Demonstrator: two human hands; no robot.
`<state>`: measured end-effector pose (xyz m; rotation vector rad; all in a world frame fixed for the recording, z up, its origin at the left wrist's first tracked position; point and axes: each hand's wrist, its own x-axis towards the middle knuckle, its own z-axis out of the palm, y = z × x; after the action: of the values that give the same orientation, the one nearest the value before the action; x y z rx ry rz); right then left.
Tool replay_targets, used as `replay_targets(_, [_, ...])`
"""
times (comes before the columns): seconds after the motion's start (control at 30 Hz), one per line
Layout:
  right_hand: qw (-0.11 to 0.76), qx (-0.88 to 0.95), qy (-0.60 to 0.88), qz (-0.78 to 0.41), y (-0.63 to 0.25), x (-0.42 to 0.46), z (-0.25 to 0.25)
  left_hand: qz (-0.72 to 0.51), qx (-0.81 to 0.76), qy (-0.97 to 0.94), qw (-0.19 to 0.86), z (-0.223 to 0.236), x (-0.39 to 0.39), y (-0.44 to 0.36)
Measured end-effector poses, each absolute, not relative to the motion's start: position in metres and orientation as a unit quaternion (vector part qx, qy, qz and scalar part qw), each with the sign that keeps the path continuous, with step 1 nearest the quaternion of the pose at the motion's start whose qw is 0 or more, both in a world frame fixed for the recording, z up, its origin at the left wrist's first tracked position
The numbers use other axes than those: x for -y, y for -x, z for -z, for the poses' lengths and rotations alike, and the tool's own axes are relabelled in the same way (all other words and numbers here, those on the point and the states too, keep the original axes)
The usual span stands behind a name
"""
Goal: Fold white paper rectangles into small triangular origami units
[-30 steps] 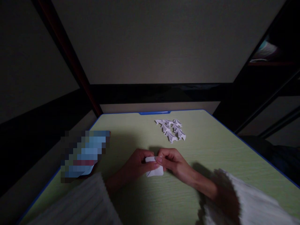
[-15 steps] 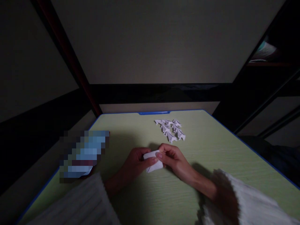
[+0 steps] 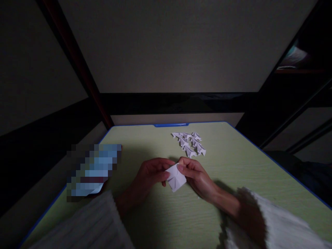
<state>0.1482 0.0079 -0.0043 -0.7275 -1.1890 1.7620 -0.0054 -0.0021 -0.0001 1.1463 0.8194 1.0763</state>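
Observation:
A small square of folded white paper [image 3: 176, 180], with crease lines across its face, is held above the table between my two hands. My left hand [image 3: 153, 172] pinches its left corner, thumb in front and fingers behind. On the upper right edge, my right hand [image 3: 195, 174] grips the paper between thumb and curled fingers. Beyond my hands lie several folded white paper figures [image 3: 188, 150], grouped in two slanting rows on the tabletop.
The pale green table [image 3: 140, 138] has a blue rim and a blue handle [image 3: 171, 125] at its far edge. A pixelated, screen-like object [image 3: 95, 173] stands at the left. Dark panels [image 3: 176, 48] rise behind the table.
The paper has turned, its corner now pointing down, and shows more of its creased face. My left thumb has drawn back from its middle toward the left corner.

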Motion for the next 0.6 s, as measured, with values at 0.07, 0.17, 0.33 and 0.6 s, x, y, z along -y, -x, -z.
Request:
replay_targets(0.07, [0.438, 0.466, 0.298, -0.709, -0.148, -0.008, 0.004, -0.461, -0.358, -0.517, 0.627, 0.000, 0.002, 0.005])
replay_targets(0.17, [0.442, 0.468, 0.303, -0.703, -0.148, -0.008, 0.005, -0.456, -0.350, -0.521, 0.631, 0.001, 0.002, 0.006])
replay_targets(0.33, [0.429, 0.500, 0.314, -0.684, -0.148, -0.009, 0.006, -0.457, -0.340, -0.522, 0.635, 0.001, 0.002, 0.008])
replay_targets(0.6, [0.418, 0.518, 0.333, -0.668, -0.147, -0.009, 0.004, -0.407, -0.408, -0.558, 0.597, -0.010, 0.005, 0.002])
